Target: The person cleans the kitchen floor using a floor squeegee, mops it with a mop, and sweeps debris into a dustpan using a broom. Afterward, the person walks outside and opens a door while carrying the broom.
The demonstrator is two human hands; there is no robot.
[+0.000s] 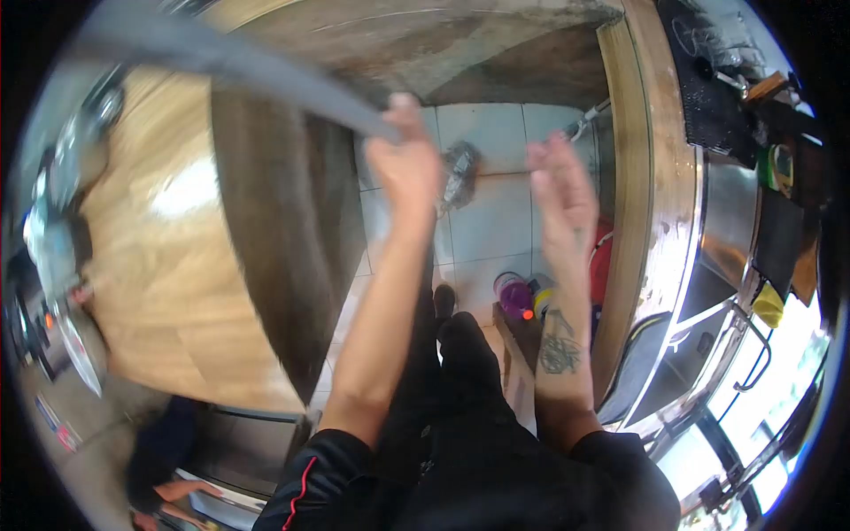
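Note:
My left hand (409, 168) is wrapped round one end of a long grey pole (239, 62). The pole slants up and to the left, close to the camera, and is blurred by motion. My right hand (567, 190) is raised opposite it, fingers loosely stretched and apart, with nothing visible in them. Between and below the hands, a dark grey crumpled bundle (460, 174) lies on the pale floor tiles (487, 221). Whether it is a mop head or a plastic bag, I cannot tell.
A wooden counter (168, 239) runs along the left, and a wood-edged counter (660, 195) along the right. A purple bottle (513, 296) stands low by my right forearm, near a red object (602, 265). Another person (164, 469) is at the lower left.

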